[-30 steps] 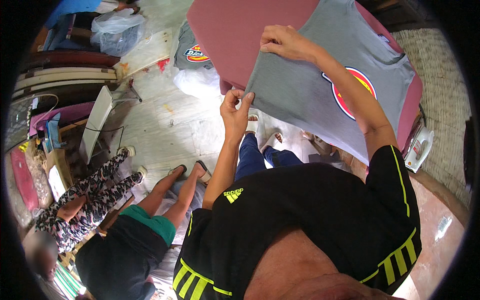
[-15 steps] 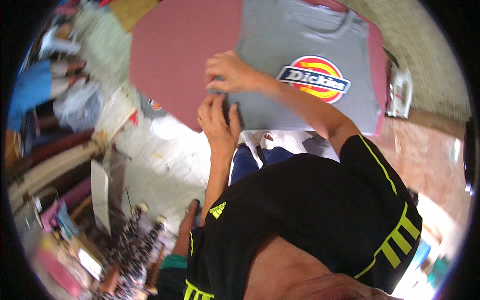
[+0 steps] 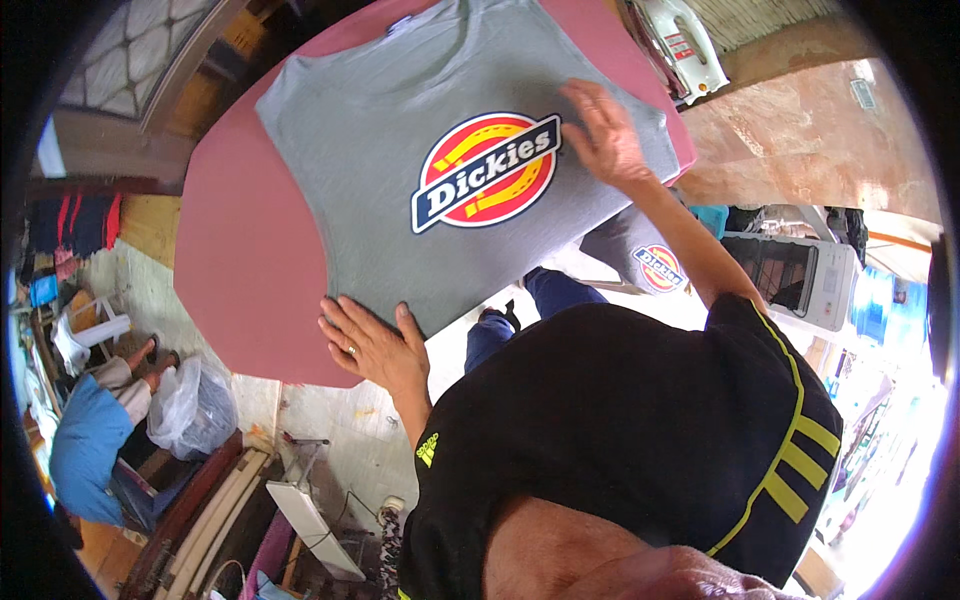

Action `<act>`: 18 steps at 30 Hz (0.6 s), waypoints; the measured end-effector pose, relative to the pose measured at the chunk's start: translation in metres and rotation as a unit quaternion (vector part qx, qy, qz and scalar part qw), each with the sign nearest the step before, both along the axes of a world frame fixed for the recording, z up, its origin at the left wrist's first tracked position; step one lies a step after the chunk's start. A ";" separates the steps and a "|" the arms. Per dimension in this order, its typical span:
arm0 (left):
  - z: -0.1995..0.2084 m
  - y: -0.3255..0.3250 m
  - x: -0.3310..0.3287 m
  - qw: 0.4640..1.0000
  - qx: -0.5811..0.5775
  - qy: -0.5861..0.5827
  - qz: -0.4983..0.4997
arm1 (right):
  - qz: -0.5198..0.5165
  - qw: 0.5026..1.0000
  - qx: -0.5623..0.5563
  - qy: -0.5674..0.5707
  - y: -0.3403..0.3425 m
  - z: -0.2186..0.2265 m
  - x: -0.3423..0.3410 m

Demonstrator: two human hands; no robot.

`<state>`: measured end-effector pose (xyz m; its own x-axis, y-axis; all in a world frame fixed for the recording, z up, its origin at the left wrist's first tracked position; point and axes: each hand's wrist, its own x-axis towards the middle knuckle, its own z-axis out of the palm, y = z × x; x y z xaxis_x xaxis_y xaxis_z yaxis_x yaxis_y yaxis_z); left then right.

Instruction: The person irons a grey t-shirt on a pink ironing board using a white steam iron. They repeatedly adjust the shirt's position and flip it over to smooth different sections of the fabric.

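Note:
A grey T-shirt (image 3: 375,165) with a red, yellow and dark blue printed badge lies spread over a dark pink padded board (image 3: 250,270). My left hand (image 3: 378,345) rests flat at the shirt's lower left corner, fingers spread, with a ring on one finger. Over on the right side of the shirt, my right hand (image 3: 605,135) is stretched out with fingers apart, slightly blurred. Neither hand holds anything. A few soft creases show in the cloth toward the far end.
An iron (image 3: 685,50) stands beyond the board's far right edge. Grey cloth with a similar badge (image 3: 658,268) hangs below the board at right, near a white appliance (image 3: 825,285). Another person in blue (image 3: 90,445) is at far left beside a clear plastic bag (image 3: 192,408).
My hands were close together at the shirt's left edge and are now apart, the right one moved across to the shirt's right side. My view has turned.

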<state>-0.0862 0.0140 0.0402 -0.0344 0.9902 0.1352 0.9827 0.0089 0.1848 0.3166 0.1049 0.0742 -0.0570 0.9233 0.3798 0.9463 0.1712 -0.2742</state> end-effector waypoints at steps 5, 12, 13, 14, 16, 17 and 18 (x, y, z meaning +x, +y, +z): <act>0.006 0.002 0.004 0.999 -0.030 0.012 0.016 | -0.161 0.979 -0.039 -0.115 -0.032 -0.027 0.073; 0.028 0.059 0.116 0.998 -0.027 0.047 -0.014 | -0.130 0.987 -0.065 -0.073 -0.034 -0.025 0.099; 0.022 0.074 0.145 0.993 -0.024 -0.034 -0.107 | -0.104 0.992 -0.059 -0.037 -0.031 -0.018 0.116; 0.018 0.089 0.176 0.974 -0.024 -0.111 -0.196 | -0.077 0.995 -0.056 0.004 -0.028 -0.008 0.130; 0.021 0.110 0.249 0.937 -0.040 -0.114 -0.328 | -0.079 0.995 0.057 -0.035 -0.009 0.030 0.160; 0.030 0.120 0.282 0.907 0.027 -0.101 -0.409 | -0.113 0.989 0.083 -0.042 -0.003 0.037 0.186; 0.027 0.127 0.309 0.893 0.029 -0.104 -0.437 | -0.117 0.977 0.148 -0.100 0.006 0.045 0.207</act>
<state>0.2226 0.1408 0.0676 0.7184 0.6422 0.2673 0.5534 -0.7605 0.3398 0.5237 0.1106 0.1188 0.0416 0.7711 0.6353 0.9986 -0.0114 -0.0515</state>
